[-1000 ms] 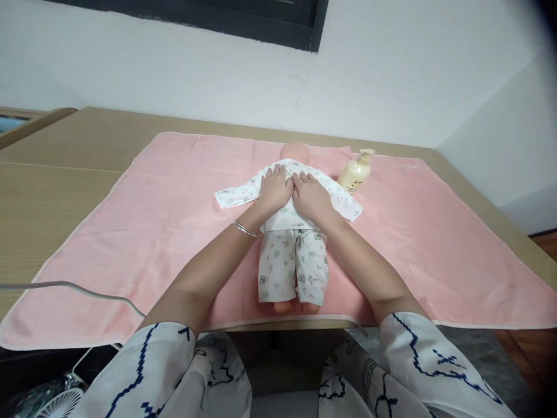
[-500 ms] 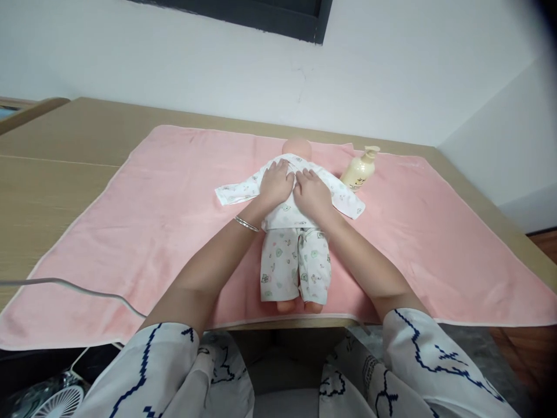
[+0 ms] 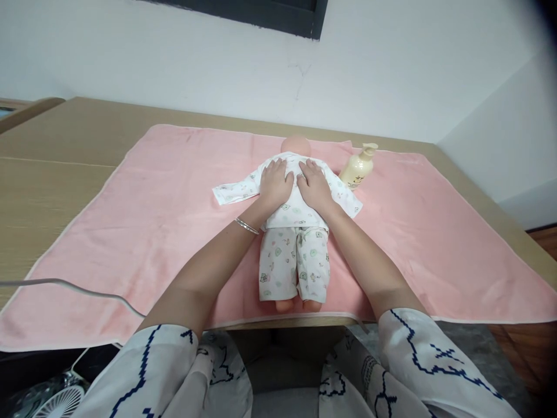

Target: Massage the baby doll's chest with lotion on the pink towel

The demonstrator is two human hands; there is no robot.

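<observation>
In the head view, a doll (image 3: 296, 212) in a white patterned top (image 3: 285, 220) and trousers (image 3: 278, 264) lies directly beneath both grips. Its long axis runs near to far: the rounded head (image 3: 296, 145) is at the far end and the feet (image 3: 285, 306) are close to the near edge of the counter (image 3: 56, 145). No face shows.

The left grip (image 3: 277, 183) rests on the left half of the upper body, the right grip (image 3: 315, 184) on the right half, so neither is clearly nearer. Both are flattened, palm down and wide, with fingers reaching toward the far end, closed around nothing visible. The thumbs face each other across a narrow strip of cloth along the midline, apart from one another. The doll's sleeves spread out left and right, across the hands' line.

A pump bottle (image 3: 357, 169) stands to the right, nearer the right grip, just beyond the right sleeve; whether they touch, I cannot tell. A pink towel (image 3: 174, 215) lies under the doll.
</observation>
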